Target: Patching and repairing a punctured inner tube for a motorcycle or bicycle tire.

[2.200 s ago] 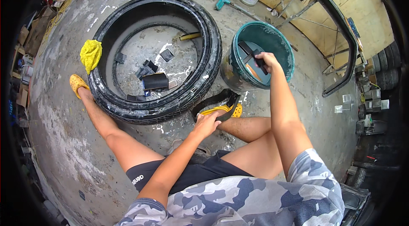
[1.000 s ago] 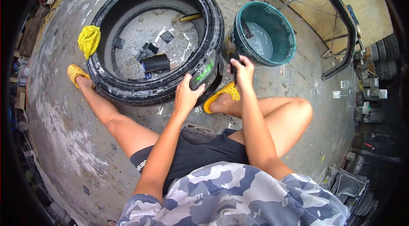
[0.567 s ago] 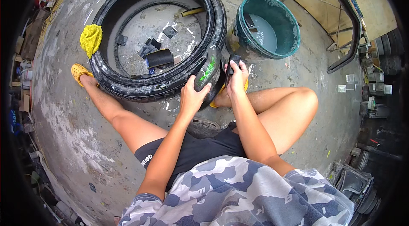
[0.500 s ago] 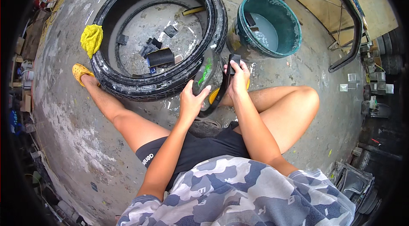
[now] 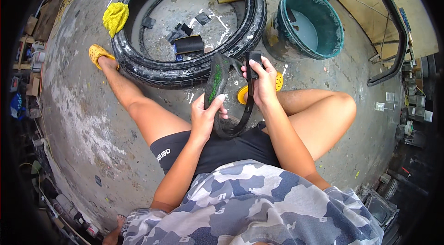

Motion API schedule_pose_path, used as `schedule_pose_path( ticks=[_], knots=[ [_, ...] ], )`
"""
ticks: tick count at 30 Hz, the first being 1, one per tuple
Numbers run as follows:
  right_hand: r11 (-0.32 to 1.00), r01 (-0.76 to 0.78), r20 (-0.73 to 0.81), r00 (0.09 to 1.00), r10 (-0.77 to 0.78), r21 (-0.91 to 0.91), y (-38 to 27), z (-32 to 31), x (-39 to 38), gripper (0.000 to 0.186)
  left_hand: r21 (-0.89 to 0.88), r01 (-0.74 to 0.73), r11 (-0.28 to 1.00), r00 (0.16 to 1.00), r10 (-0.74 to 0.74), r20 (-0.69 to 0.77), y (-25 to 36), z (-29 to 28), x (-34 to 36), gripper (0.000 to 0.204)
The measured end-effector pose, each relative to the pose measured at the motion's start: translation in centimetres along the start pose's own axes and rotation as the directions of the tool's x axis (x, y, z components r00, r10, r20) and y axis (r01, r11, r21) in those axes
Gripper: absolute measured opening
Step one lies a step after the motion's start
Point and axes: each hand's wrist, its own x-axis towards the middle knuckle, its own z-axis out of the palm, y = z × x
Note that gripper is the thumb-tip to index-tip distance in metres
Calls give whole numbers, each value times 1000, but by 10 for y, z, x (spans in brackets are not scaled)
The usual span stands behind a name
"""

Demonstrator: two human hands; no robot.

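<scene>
A limp black inner tube (image 5: 215, 81) with bright green streaks hangs in a loop between my hands, above my lap. My left hand (image 5: 206, 116) is closed around its left side, thumb on top, just below the green streaks. On the other side, my right hand (image 5: 262, 81) grips the tube with the thumb pressed over a dark, flat section (image 5: 252, 60) near the top. Whether that section is a separate piece or part of the tube, I cannot tell. Just beyond my hands lies a wet black tyre (image 5: 155, 69) on its side.
A yellow cloth (image 5: 115, 18) drapes over the tyre's left edge. Black scraps and a curved black piece (image 5: 189, 44) lie inside its ring. To the right stands a green bucket (image 5: 334, 44) holding cloudy water. A black bent frame (image 5: 401, 46) rises at the far right.
The tube's green-streaked side has turned and now stands more upright. Both hands still hold the tube. My view has shifted, so the tyre and bucket appear farther up and right.
</scene>
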Motion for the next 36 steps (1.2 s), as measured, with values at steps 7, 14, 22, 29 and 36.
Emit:
schedule_pose_path(
  ticks=[7, 14, 22, 29, 36],
  knots=[
    [996, 17, 69, 998, -11, -93, 0, 11, -10, 13, 85, -120, 989, 990, 125, -60, -13, -13, -4, 23],
    [974, 83, 108, 992, -61, -212, 9, 12, -11, 18, -22, -102, 995, 985, 104, 137, -11, -30, 1, 34],
    [998, -64, 107, 992, 66, -24, 0, 0, -7, 14, -429, 66, 901, 946, 80, 314, 10, -20, 80, 46],
    [994, -110, 117, 987, 112, -25, -2, 2, -14, 16, -423, 35, 905, 977, 58, 204, 15, -6, 62, 59],
    [986, -103, 220, 967, 130, -130, 4, 24, -26, 20, -363, 60, 930, 961, 44, 271, 41, -17, 23, 67]
  ],
)
